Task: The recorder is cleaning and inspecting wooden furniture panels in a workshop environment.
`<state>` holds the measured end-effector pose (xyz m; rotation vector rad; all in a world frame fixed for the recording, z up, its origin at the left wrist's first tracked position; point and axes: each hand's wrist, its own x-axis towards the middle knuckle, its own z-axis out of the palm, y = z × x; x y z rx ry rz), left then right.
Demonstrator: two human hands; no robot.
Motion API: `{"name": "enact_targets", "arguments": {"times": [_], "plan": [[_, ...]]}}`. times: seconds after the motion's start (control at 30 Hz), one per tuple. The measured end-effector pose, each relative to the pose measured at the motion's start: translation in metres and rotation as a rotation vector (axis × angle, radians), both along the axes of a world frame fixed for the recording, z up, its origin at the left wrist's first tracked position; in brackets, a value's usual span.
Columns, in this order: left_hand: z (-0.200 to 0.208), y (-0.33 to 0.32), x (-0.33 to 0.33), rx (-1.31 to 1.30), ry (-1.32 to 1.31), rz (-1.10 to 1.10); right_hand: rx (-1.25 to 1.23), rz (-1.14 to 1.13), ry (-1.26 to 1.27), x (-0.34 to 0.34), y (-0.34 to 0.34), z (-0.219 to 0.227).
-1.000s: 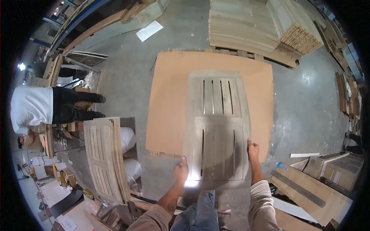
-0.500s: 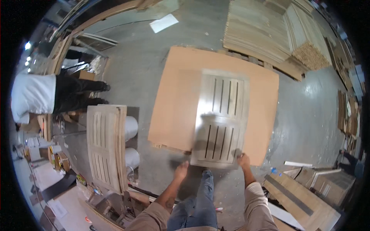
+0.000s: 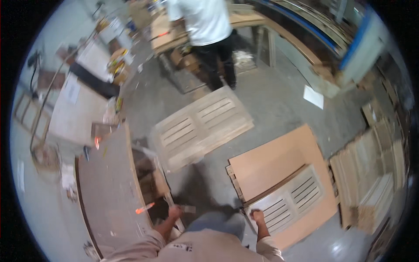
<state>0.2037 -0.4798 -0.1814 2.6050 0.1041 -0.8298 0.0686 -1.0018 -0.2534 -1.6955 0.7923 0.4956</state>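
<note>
A slotted wooden panel (image 3: 290,196) lies on a large orange-brown sheet (image 3: 266,161) to the right. Over the panel's near left corner is my right hand (image 3: 257,215), its fingers curled closed; whatever they may hold is hidden. My left hand (image 3: 175,212) is low beside the edge of a workbench (image 3: 104,187), next to a pale flat strip (image 3: 187,209). Blur keeps me from telling whether its fingers grip that strip. Near it on the bench edge lies an orange-handled tool (image 3: 145,208).
Ahead stands a stack of similar slotted panels (image 3: 203,126). Beyond it a person in a white shirt (image 3: 203,22) stands at another table (image 3: 248,19). Stacked wooden boards (image 3: 366,170) are at the far right. A white sheet (image 3: 313,97) lies on the floor.
My view has swung left, bringing the workbench and the other person closer to the middle. My left hand has moved away from the panel toward the bench; my right hand stays by the panel.
</note>
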Motion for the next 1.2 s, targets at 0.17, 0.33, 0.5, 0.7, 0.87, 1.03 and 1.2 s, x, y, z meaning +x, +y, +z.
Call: {"name": "enact_targets", "arguments": {"times": [0.17, 0.33, 0.5, 0.7, 0.87, 1.03, 1.2], "plan": [[0.033, -0.009, 0.054, -0.076, -0.247, 0.068, 0.152, -0.29, 0.027, 0.13, -0.029, 0.045], [0.01, -0.001, 0.117, -0.336, 0.033, 0.818, 0.057, -0.076, 0.012, 0.257, -0.011, 0.067], [-0.01, 0.015, 0.21, -0.134, -0.039, 0.747, -0.655, 0.856, -0.33, 0.366, -0.061, -0.029], [-0.03, 0.029, 0.295, -0.165, 0.144, 1.012, -0.656, 0.465, -0.071, 0.522, -0.081, -0.05], [-0.022, 0.013, 0.379, -0.194, 0.298, 1.217, -0.868, 0.527, 0.08, 0.647, -0.119, -0.046], [-0.075, 0.024, 0.368, -0.257, 0.358, 1.268, -0.416, 0.222, 0.204, 0.703, -0.149, -0.054], [-0.092, 0.018, 0.371, -0.141, 0.319, 1.5, -0.4, 0.245, 0.28, 0.718, -0.124, -0.041]]}}
